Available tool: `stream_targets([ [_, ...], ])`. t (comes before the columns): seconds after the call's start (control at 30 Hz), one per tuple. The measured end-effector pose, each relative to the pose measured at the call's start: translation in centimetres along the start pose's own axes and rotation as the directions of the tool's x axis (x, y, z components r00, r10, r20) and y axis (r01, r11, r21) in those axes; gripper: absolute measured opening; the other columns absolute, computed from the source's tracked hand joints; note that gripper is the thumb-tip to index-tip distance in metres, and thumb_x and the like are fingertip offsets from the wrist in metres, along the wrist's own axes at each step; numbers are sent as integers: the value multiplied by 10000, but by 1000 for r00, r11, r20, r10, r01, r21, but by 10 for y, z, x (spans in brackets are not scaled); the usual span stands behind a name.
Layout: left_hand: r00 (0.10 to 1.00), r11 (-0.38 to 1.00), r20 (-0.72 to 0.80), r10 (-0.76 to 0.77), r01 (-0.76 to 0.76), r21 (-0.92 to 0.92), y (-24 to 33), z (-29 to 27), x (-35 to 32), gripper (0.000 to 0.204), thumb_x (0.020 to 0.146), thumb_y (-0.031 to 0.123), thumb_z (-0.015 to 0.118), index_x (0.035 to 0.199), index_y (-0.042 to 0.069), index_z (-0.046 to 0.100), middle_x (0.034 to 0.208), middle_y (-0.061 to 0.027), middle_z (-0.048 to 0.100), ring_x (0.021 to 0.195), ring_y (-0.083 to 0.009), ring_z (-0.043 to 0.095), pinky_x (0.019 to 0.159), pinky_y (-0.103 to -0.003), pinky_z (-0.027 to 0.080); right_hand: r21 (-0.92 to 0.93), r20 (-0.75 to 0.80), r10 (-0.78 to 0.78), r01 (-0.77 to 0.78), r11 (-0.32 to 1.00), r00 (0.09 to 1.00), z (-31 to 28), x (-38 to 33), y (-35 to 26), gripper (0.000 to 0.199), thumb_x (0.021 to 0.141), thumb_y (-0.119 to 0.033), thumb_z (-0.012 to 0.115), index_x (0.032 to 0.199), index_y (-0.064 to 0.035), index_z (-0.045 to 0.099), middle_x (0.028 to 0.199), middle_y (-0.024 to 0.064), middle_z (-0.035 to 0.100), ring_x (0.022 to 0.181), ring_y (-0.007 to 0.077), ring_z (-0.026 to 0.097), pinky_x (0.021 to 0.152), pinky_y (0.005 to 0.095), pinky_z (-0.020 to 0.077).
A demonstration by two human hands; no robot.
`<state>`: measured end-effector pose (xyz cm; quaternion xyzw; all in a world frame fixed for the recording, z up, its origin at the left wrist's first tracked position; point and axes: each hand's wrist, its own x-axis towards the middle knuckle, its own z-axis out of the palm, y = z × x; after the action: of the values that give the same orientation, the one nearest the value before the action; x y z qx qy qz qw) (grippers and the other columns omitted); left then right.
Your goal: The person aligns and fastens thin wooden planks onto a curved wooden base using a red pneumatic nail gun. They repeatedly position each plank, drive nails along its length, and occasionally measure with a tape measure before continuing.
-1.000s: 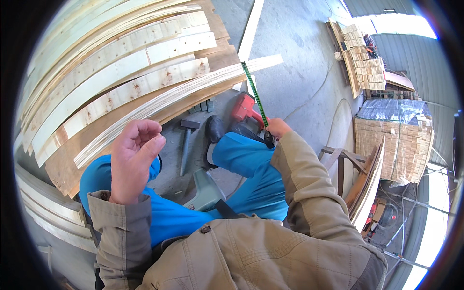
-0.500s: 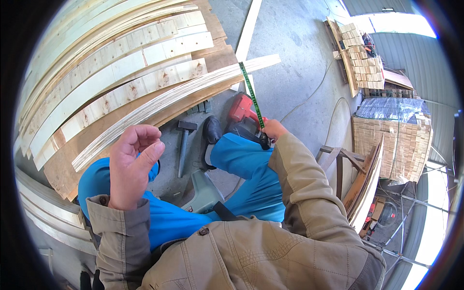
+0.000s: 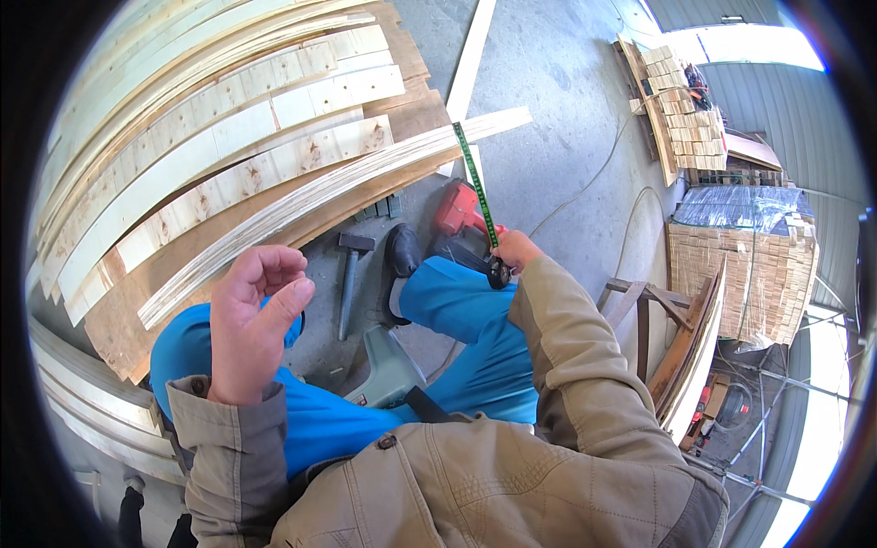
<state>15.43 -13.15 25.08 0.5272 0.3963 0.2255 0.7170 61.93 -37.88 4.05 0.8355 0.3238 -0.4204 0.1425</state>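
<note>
My right hand is closed on a tape measure. Its green blade runs up from the case, and its far end meets the long narrow plywood strips lying in front of me. Raised over my left knee, my left hand is empty, its fingers loosely curled and the thumb apart. A hammer lies on the floor between the strips and my shoe. Just left of my right hand, a red nail gun rests on the floor, partly behind the tape.
Stacked pale boards fill the left side. I sit on a grey-green plastic stool. Wrapped wood blocks and leaning boards stand to the right. At the lower left another person's leg shows.
Both my hands stay almost in place, the tape still stretched to the strips. At the lower left, another person's leg and shoe have come further into view.
</note>
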Motion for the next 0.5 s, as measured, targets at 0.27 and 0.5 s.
stream_targets([
  [0.27, 1000, 1000, -7, 8, -8, 18, 0, 0, 0, 277, 931, 127, 764, 1158, -8, 678, 1042, -54, 697, 959, -134, 642, 900, -292, 537, -213, -142, -27, -4, 977, 989, 6, 10, 8, 228, 946, -219, 658, 996, -23, 763, 839, 261, 742, 715, 375, 753, 655, 481, 612],
  [0.5, 1000, 999, -7, -13, 13, 31, 0, 1, 0, 263, 926, 109, 762, 1148, -6, 679, 1040, -54, 698, 971, -136, 645, 913, -299, 536, -174, -224, 30, -70, 982, 974, 11, 13, 15, 261, 912, -240, 655, 1012, -30, 773, 976, 254, 755, 963, 439, 725, 863, 528, 573],
])
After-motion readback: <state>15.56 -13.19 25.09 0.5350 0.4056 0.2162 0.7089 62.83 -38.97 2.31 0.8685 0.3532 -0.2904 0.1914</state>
